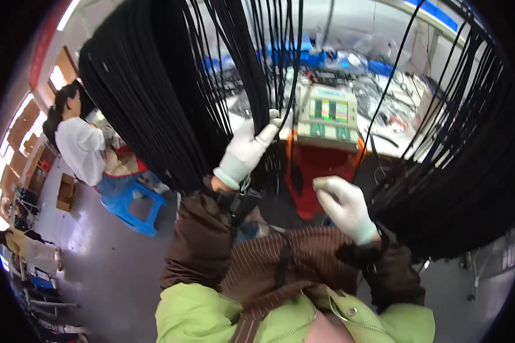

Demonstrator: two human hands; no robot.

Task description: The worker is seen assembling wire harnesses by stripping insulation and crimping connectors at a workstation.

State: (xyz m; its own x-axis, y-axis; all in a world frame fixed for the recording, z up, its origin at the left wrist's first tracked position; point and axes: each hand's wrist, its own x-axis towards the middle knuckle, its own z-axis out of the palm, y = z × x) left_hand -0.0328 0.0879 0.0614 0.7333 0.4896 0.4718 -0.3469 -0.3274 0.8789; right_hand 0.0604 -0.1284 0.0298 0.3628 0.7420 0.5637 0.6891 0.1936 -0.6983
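Observation:
My left hand [246, 150], in a white glove, is closed around black cables [256, 94] that hang down from above. One strand of them runs between its thumb and fingers. My right hand [347, 210], gloved too, is in the air to the right, lower than the left. Its fingers are bent, with a gap to the thumb, and nothing shows between them. Beyond it, at the table's near edge, stands a pale tester box [328, 114] with a lit colour screen. A red cloth or sheet [313, 171] hangs below the box.
A thick curtain of black cables [143, 97] hangs at my left; another cable bundle [452, 194] hangs at my right. Clear plastic bags [377, 91] and blue bins [294, 51] lie on the table. A person in white [80, 143] sits on a blue stool [134, 206] at left.

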